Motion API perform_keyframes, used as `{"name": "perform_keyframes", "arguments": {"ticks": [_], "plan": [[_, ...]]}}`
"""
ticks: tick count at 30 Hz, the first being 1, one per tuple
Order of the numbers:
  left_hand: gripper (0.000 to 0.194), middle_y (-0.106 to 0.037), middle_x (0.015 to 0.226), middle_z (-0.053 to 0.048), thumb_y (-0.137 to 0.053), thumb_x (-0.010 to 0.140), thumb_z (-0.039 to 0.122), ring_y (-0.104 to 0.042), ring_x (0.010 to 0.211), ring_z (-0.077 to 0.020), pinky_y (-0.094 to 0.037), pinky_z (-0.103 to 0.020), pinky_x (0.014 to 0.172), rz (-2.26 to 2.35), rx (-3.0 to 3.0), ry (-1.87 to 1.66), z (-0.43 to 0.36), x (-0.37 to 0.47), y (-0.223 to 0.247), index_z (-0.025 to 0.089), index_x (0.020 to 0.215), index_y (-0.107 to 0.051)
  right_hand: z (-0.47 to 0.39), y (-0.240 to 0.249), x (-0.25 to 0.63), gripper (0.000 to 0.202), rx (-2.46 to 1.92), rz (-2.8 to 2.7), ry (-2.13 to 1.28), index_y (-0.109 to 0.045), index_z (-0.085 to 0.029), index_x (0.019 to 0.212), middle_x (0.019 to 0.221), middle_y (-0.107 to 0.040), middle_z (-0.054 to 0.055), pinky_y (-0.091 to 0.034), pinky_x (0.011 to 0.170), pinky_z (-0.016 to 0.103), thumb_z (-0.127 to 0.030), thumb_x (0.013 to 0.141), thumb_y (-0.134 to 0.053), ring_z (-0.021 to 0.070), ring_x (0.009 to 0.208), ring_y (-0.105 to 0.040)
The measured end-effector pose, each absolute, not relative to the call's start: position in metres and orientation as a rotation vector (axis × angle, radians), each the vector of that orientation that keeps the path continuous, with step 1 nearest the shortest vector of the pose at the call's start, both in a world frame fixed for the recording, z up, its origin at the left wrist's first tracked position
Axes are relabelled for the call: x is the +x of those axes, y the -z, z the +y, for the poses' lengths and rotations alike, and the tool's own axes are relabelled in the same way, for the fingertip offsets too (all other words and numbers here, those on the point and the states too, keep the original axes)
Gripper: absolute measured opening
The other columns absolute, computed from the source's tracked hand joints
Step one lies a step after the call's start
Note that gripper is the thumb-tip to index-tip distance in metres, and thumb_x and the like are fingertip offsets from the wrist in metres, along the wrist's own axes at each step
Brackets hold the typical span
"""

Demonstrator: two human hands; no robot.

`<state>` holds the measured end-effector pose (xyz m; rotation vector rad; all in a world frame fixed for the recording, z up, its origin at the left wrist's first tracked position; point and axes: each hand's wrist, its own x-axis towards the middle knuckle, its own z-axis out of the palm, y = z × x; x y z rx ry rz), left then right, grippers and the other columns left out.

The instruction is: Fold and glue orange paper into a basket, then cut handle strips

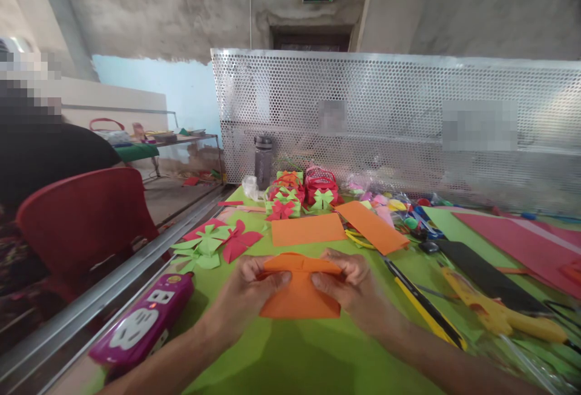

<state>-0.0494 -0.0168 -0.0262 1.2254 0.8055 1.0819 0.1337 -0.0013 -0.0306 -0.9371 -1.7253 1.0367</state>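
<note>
An orange felt sheet [300,298] is held up over the green table covering, its upper part bent over into a fold. My left hand [256,283] pinches the fold's left end, thumb on the near face. At the right end my right hand [347,280] pinches it the same way. Beyond my hands lie an orange rectangle [308,230] and another orange piece [374,225] set at an angle. Green bow-shaped cutouts [206,247] and a red cutout [240,241] rest to the left of my left hand.
A purple power strip [145,322] lies at the left edge. On the right are a yellow-black utility knife [424,304], a yellow glue gun [494,310] and a black phone-like slab [490,277]. Small red bags [321,186] and a bottle [263,162] stand before a perforated metal panel [385,89]. A person sits left.
</note>
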Motion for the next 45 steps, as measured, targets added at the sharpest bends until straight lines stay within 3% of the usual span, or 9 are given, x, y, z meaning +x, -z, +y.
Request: {"name": "perform_keyframes", "arguments": {"ticks": [11, 17, 32, 36, 40, 45], "plan": [[0.015, -0.07, 0.067, -0.001, -0.072, 0.057, 0.02, -0.058, 0.057, -0.0119, -0.041, -0.019, 0.053, 0.962, 1.088, -1.113, -0.017, -0.051, 0.026, 0.018, 0.072, -0.072, -0.003, 0.022, 0.133, 0.01, -0.834, -1.673, -1.091, -0.074, -0.021, 0.067, 0.059, -0.054, 0.0, -0.036, 0.057, 0.027, -0.021, 0.065, -0.065, 0.0136, 0.057, -0.045], [0.004, -0.063, 0.054, 0.002, -0.064, 0.062, 0.017, -0.05, 0.047, -0.0082, -0.034, -0.017, 0.046, 0.939, 1.119, -1.09, -0.016, -0.051, 0.024, 0.017, 0.06, -0.067, -0.004, 0.02, 0.134, 0.023, -0.848, -1.679, -1.105, -0.074, -0.023, 0.064, 0.061, -0.054, -0.001, -0.034, 0.055, 0.025, -0.015, 0.065, -0.052, 0.0122, 0.057, -0.046], [0.01, -0.06, 0.051, 0.003, -0.06, 0.066, 0.021, -0.048, 0.045, -0.0075, -0.03, -0.016, 0.044, 0.995, 1.145, -1.081, -0.017, -0.055, 0.026, 0.018, 0.061, -0.067, -0.002, 0.016, 0.136, 0.021, -0.9, -1.716, -1.193, -0.064, -0.02, 0.054, 0.057, -0.051, -0.003, -0.03, 0.056, 0.024, -0.018, 0.061, -0.045, 0.011, 0.056, -0.043], [0.016, -0.066, 0.062, -0.002, -0.058, 0.063, 0.025, -0.056, 0.055, -0.0122, -0.04, -0.019, 0.052, 0.901, 1.138, -1.073, -0.017, -0.057, 0.023, 0.017, 0.069, -0.071, -0.003, 0.013, 0.137, 0.021, -0.928, -1.721, -1.18, -0.062, -0.019, 0.053, 0.058, -0.052, -0.002, -0.031, 0.058, 0.024, -0.016, 0.056, -0.041, 0.0115, 0.057, -0.044], [0.023, -0.066, 0.065, -0.002, -0.065, 0.07, 0.039, -0.057, 0.059, -0.0119, -0.042, -0.02, 0.054, 0.877, 1.154, -1.083, -0.017, -0.057, 0.022, 0.016, 0.072, -0.07, -0.002, 0.014, 0.136, 0.023, -0.921, -1.744, -1.181, -0.062, -0.02, 0.052, 0.056, -0.05, -0.003, -0.031, 0.056, 0.024, -0.014, 0.054, -0.039, 0.0109, 0.055, -0.042], [0.035, -0.067, 0.063, -0.001, -0.08, 0.058, 0.036, -0.057, 0.052, -0.0105, -0.039, -0.018, 0.048, 0.983, 1.125, -1.013, -0.017, -0.052, 0.024, 0.015, 0.081, -0.064, 0.0, 0.021, 0.135, 0.024, -0.876, -1.808, -1.123, -0.063, -0.021, 0.052, 0.055, -0.048, -0.003, -0.03, 0.055, 0.023, -0.011, 0.057, -0.042, 0.0107, 0.055, -0.041]]}}
